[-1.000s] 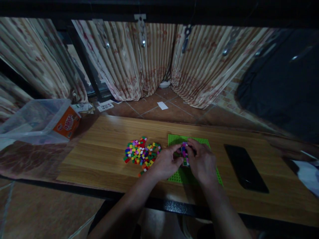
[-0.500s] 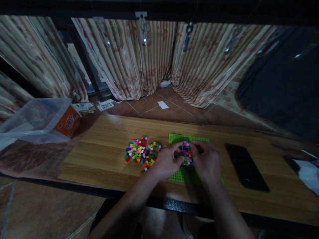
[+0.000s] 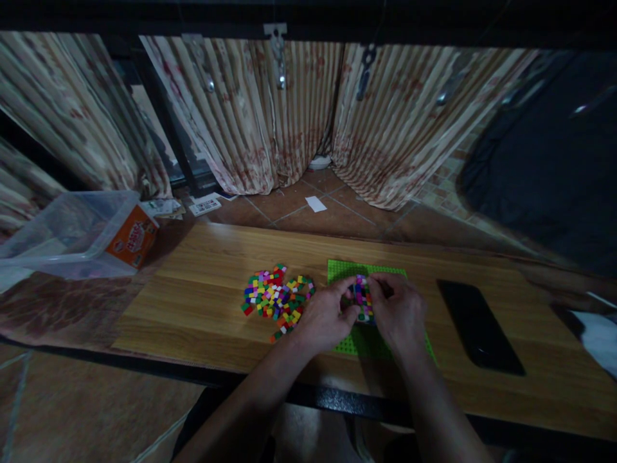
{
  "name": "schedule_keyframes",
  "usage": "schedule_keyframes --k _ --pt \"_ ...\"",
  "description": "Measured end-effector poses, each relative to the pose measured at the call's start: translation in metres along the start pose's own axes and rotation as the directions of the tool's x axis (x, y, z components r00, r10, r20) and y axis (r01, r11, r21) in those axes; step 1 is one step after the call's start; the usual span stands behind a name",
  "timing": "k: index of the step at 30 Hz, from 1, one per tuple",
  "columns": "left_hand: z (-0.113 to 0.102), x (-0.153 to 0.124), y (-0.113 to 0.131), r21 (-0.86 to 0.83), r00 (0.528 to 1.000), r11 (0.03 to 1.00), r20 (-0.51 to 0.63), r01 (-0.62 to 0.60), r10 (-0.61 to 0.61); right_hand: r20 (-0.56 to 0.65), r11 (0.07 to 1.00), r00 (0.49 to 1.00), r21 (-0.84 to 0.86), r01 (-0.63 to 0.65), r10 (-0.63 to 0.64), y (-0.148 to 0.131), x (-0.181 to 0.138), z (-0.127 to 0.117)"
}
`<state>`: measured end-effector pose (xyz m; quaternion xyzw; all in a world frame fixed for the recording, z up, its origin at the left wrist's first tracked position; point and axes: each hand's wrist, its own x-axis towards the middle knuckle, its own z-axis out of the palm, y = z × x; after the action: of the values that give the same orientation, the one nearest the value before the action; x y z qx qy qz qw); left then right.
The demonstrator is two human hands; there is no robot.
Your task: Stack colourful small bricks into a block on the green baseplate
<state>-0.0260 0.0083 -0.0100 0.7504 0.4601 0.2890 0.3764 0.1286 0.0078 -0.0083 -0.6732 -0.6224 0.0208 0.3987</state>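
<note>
A small block of many-coloured toy bricks [image 3: 363,299] is held over a green studded baseplate [image 3: 347,269]. My left hand [image 3: 328,313] grips its left side with thumb and fingers. On the other side, my right hand [image 3: 396,308] has its fingers closed against the block's right edge. The fingers hide parts of the block, and whether it touches the baseplate cannot be seen. To the left, a loose pile of small coloured bricks [image 3: 270,292] lies on the wooden tabletop [image 3: 193,296].
A black phone-like slab [image 3: 479,326] lies right of the baseplate. A clear plastic bin [image 3: 77,235] with an orange label stands at the far left. Striped curtains [image 3: 241,116] hang behind the table, and a white paper [image 3: 315,204] lies on the tiled floor.
My left hand's fingers have shifted slightly around the block's left side. Both hands stay at the block; the view has moved a little.
</note>
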Motion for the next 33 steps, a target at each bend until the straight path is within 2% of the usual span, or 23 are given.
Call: schedule_keyframes --k 4,11,19,29,33 --pt "0.002 -0.005 0.007 0.169 0.996 0.983 -0.045 -0.067 0.076 0.013 1.000 1.000 0.016 -0.013 0.013 -0.001 0.000 0.000" --pt "0.010 -0.005 0.010 0.425 0.995 0.900 0.002 -0.096 0.105 -0.001 1.000 1.000 0.008 0.003 -0.003 -0.001 0.000 0.001" --pt "0.013 -0.003 0.013 0.443 0.994 0.892 -0.010 -0.090 0.105 -0.008 1.000 1.000 0.011 0.004 -0.004 0.001 -0.001 0.002" --pt "0.023 -0.002 0.020 0.538 0.994 0.838 0.010 -0.094 0.105 0.005 0.998 1.000 0.060 0.002 -0.002 0.006 -0.001 0.005" --pt "0.028 -0.002 0.021 0.578 0.994 0.810 0.015 -0.099 0.110 0.011 0.999 0.999 0.028 0.037 -0.037 0.006 -0.001 0.005"
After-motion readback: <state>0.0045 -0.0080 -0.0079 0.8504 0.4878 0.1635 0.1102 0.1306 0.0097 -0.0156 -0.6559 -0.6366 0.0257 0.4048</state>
